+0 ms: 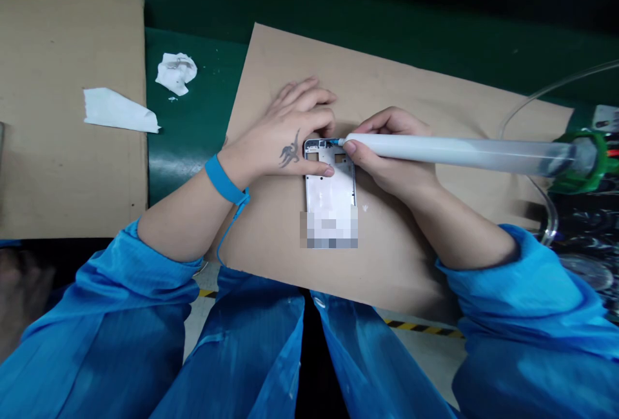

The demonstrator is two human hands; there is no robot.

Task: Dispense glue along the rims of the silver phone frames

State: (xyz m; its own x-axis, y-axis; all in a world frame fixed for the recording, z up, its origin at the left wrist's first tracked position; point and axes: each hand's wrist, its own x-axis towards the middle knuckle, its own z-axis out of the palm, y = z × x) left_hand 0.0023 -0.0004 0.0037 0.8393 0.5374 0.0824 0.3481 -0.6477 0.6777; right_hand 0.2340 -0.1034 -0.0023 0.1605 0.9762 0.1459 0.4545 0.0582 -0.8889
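A silver phone frame [331, 196] with cut-out windows lies flat on a brown cardboard sheet, its lower end masked by a pixelated patch. My left hand [294, 132] grips its upper left part, thumb across the face and bent index finger at the top edge, the other fingers spread beyond. A blue wrist strap [223, 179] with a thin cord circles that wrist. In my right hand [394, 155] is a long white dispensing syringe [445, 151], pinched near its front end. Its fine blue tip meets or hovers just over the frame's top edge; I cannot tell which.
The cardboard sheet [275, 232] lies on a green table [193, 122]. Crumpled white tissue [178, 73] and a folded white wipe [120, 110] lie to the left, by another cardboard [72, 174]. Clear tubing [551, 213] and a green syringe cap [575, 164] are at right. A blurred hand [24, 290] shows far left.
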